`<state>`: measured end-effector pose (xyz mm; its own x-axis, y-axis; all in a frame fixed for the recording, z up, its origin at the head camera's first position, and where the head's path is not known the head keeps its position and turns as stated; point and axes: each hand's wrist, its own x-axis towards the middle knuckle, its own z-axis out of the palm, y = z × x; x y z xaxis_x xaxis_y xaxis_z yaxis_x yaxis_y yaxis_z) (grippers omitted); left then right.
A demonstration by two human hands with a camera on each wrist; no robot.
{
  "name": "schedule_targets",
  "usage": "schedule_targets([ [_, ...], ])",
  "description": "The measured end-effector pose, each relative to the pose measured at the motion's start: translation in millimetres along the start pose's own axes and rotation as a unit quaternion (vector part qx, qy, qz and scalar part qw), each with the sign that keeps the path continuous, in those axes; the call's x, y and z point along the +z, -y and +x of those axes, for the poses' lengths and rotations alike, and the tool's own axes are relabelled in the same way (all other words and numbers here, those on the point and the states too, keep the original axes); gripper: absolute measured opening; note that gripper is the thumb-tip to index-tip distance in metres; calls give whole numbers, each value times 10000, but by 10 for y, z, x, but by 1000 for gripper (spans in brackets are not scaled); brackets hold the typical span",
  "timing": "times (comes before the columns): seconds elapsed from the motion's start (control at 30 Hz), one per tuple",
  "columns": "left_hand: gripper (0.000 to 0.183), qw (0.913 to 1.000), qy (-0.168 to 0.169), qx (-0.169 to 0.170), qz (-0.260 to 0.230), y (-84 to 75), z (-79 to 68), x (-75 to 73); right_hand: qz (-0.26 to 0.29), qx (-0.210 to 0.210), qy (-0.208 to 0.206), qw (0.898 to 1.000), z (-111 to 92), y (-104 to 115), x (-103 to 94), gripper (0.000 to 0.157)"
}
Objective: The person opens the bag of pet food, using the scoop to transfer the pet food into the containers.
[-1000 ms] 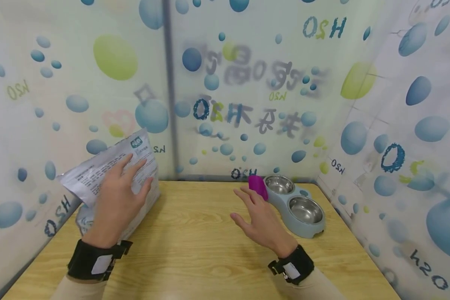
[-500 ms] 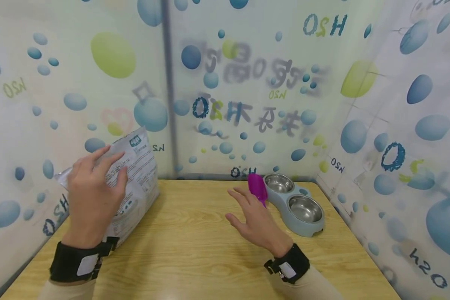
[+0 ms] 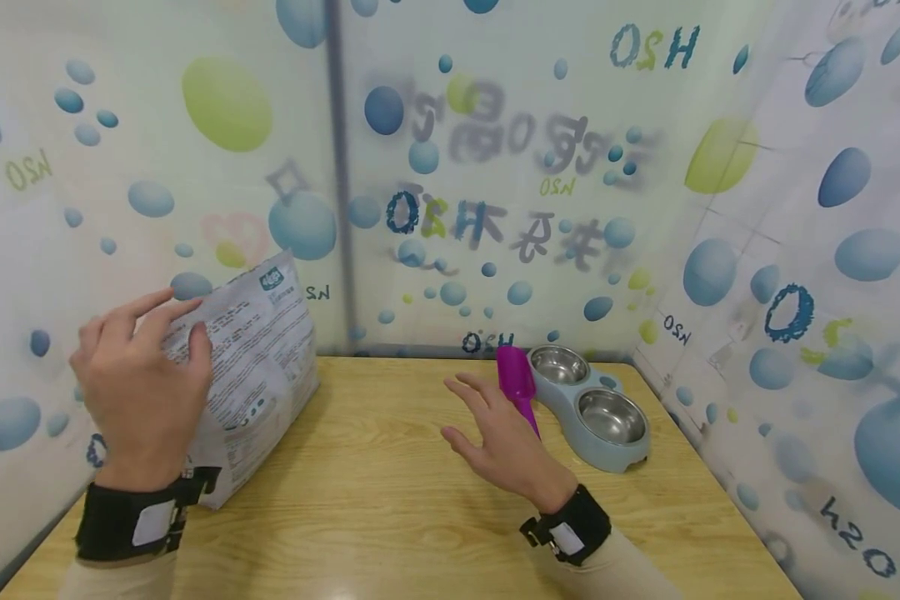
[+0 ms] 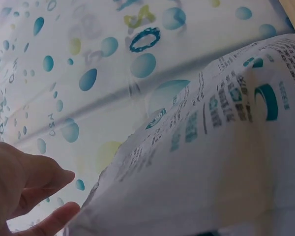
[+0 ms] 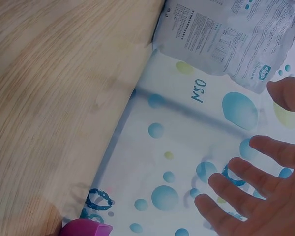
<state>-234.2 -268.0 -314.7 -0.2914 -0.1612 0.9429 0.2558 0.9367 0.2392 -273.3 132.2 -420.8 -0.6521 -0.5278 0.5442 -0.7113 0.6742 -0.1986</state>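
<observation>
Standing, head view: printed bag (image 3: 266, 358), left on the table (image 3: 390, 483); left hand (image 3: 142, 375) before it and right hand (image 3: 510, 454) near magenta scoop (image 3: 516, 375), both loosely spread. Left wrist: edge contact unclear; pinching squarely should steady bag. Right wrist: hand holds nothing.

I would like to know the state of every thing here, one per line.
Bag: standing on the table; whether open, cannot tell.
Far metal bowl: upright, looks empty.
Near metal bowl: upright, looks empty.
Purple scoop: lying on the table, not held.
Left hand: by the bag, thumb and fingers apart.
Right hand: fingers spread, holding nothing.
</observation>
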Motion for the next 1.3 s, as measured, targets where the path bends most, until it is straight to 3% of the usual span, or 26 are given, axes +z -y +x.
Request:
schedule_targets([
  [0.17,30,9953,-39,-729,-634,142,6,4,-2,78,72,9999,27,18,18,65],
  [0.37,40,9839,63,-1531,-920,333,-14,-7,185,1,47,9998,42,51,44,65],
  [0.47,46,9741,316,-1993,-1019,411,-20,-33,257,-78,33,9996,65,75,56,64],
  [0.53,48,9655,675,-2264,-1093,458,-21,-57,243,-131,9,9996,86,91,63,63],
  [0.6,48,9505,1293,-2568,-1174,502,-23,-93,225,-179,-13,9996,111,111,67,63],
  [0.67,51,9279,2144,-2742,-1336,544,-24,-135,199,-215,-35,9996,137,134,72,63],
  [0.77,61,8780,3581,-2692,-1687,623,-17,-201,223,-212,-73,9995,166,178,74,63],
  [0.87,62,8234,4682,-2413,-2112,706,-8,-250,284,-217,-78,9993,191,231,96,63],
  [0.97,64,7918,5290,-2157,-2159,760,-21,-270,357,-257,-43,9990,217,280,134,63],
  [1.0,65,7845,5419,-2143,-2121,766,-28,-271,381,-273,-19,9989,228,294,147,62],
  [1.07,68,7780,5567,-2077,-2041,769,-46,-261,459,-311,-9,9985,251,318,169,62],
  [1.17,70,7788,5629,-1991,-1922,750,-60,-246,521,-397,-56,9978,295,350,185,61],
  [1.3,69,7870,5541,-1923,-1915,715,-60,-239,491,-500,-121,9975,361,393,183,62],
])
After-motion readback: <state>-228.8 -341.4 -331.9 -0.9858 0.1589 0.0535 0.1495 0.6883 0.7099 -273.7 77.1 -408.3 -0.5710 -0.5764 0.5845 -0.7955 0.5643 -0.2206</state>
